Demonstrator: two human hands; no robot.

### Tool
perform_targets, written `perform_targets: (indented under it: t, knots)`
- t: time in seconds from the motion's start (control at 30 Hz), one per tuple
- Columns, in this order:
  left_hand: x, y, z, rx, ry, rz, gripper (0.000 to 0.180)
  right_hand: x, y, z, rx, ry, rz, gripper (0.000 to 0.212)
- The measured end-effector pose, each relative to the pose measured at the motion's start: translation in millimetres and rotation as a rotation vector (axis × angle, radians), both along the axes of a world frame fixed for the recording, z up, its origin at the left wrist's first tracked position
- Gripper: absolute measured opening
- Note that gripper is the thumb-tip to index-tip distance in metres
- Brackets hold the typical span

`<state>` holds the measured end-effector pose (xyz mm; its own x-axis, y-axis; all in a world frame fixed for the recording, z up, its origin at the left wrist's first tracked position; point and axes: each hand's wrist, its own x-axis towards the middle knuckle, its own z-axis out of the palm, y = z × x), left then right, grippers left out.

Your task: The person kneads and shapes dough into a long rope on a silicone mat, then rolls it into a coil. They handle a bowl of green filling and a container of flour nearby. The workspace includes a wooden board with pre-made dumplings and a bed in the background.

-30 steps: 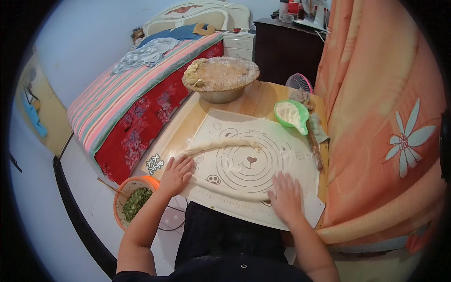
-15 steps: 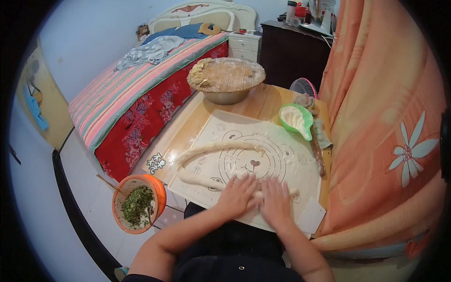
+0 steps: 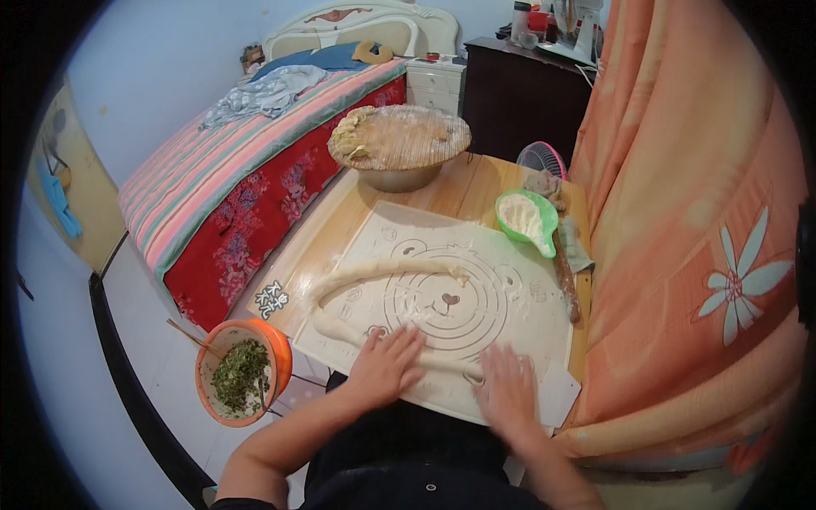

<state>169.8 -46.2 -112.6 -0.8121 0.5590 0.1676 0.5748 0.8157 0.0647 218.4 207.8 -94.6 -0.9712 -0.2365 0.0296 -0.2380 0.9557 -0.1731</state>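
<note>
A long rope of dough [image 3: 367, 270] lies in a bent U on a pale, bear-printed kneading mat [image 3: 544, 319], open toward the right. My left hand [image 3: 387, 364] rests flat over the near strand, fingers stretched out. Farther right on that same strand, my right hand [image 3: 507, 387] lies palm down with its fingers extended, slightly blurred. Bare dough shows between the two hands. The strand's right end is hidden under my right hand. Beside that hand, at the mat's near right corner, sits a white dough scraper [image 3: 558, 393].
A green scoop of flour [image 3: 529, 223] and a rolling pin [image 3: 564, 276] lie at the right. At the table's far end stands a bowl [image 3: 399, 178] topped by a floury round board [image 3: 408, 136]. An orange bowl of chopped greens [image 3: 242, 374] is at lower left; a curtain [image 3: 671, 238] hangs right.
My hands have moved apart along the near strand, the left hand leftward and the right hand slightly rightward. More of the dough between them is exposed. The view has shifted slightly.
</note>
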Motion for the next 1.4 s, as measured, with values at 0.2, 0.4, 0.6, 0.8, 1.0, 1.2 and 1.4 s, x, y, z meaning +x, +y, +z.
perform_targets:
  t: [0.2, 0.4, 0.6, 0.8, 1.0, 1.2, 1.4]
  knots:
    - [9, -14, 4, 0.125, -0.059, 0.072, 0.061, -5, -5, -9, -0.102, 0.018, -0.038, 0.061]
    - [-64, -3, -7, 0.067, 0.068, 0.271, 0.056, -97, 2, -24, -0.124, 0.118, -0.187, 0.058]
    - [-8, -29, 8, 0.017, -0.060, 0.115, 0.058, -9, 6, -12, -0.046, -0.035, 0.004, 0.058]
    - [-14, 21, 12, 0.136, 0.012, -0.013, 0.063, -38, 45, -6, -0.014, 0.151, -0.196, 0.059]
    - [-17, 110, 11, 0.363, -0.093, -0.195, 0.058, 33, 77, 20, -0.064, 0.084, -0.483, 0.065]
    - [-28, 143, -6, 0.257, -0.016, -0.233, 0.026, 59, 76, 0, -0.090, 0.063, -0.514, 0.081]
    - [-48, 114, -7, 0.400, 0.033, -0.108, 0.018, 49, 72, 5, -0.203, 0.054, -0.427, 0.092]
